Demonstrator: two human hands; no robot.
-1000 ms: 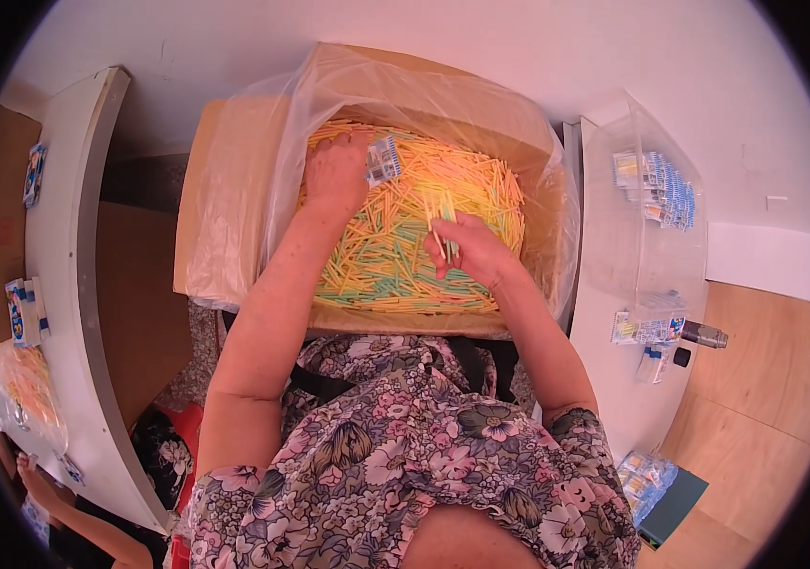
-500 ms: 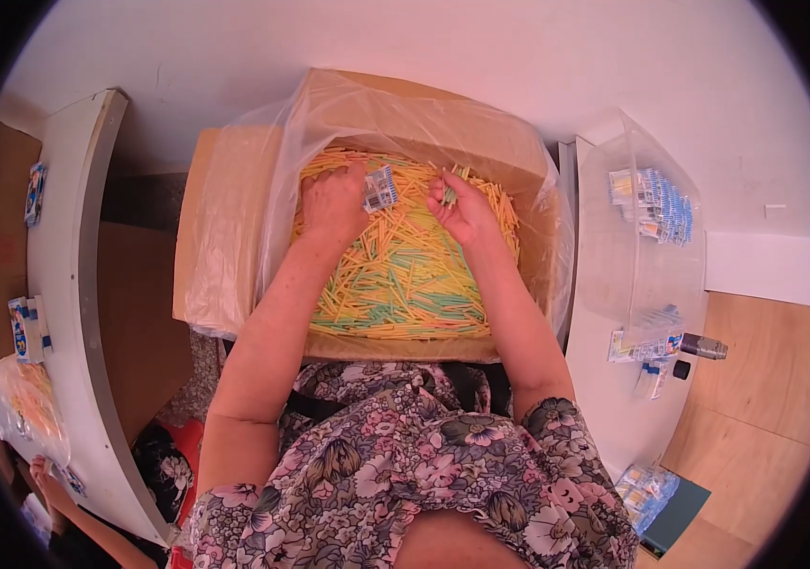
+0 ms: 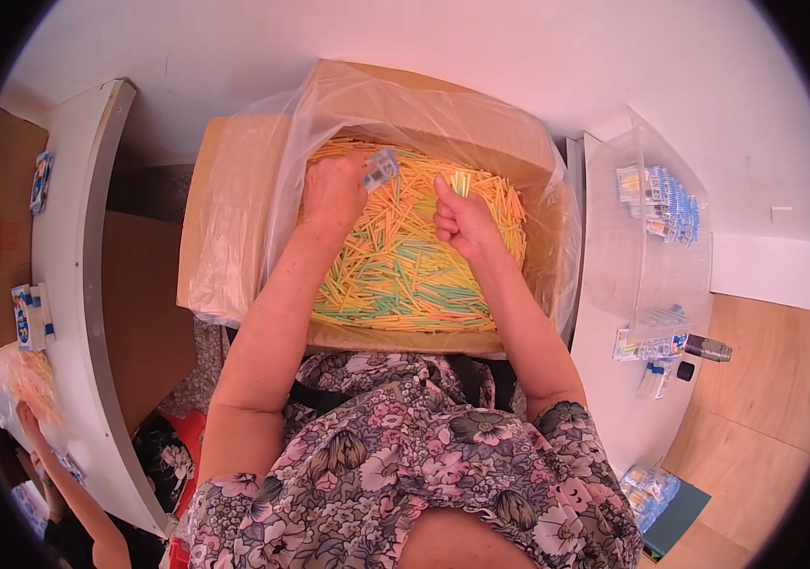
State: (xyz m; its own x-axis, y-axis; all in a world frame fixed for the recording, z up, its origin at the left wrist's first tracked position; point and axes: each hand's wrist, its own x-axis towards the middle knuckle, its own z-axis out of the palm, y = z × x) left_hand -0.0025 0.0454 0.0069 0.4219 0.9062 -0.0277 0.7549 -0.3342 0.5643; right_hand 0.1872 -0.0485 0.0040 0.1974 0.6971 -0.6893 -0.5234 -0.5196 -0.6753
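A large cardboard box, lined with a clear plastic sheet, stands in front of me. It is filled with loose thin sticks in orange, yellow and green. At the far left of the heap, my left hand pinches a small clear packet with blue printing. My right hand hovers over the right part of the heap, its fingers curled and the thumb up. A small bunch of sticks pokes up from this hand. The left hand's fingertips are partly hidden.
On the right, a clear plastic bin holds a row of packets. Beside it lie a dark cylinder and a black cap. Left, beyond a white tabletop, another person's hand touches a bag of sticks.
My right hand has turned, its fingers curling in around the stick bunch. The packet in my left hand has tilted slightly. The other person's hand has moved up to the bag.
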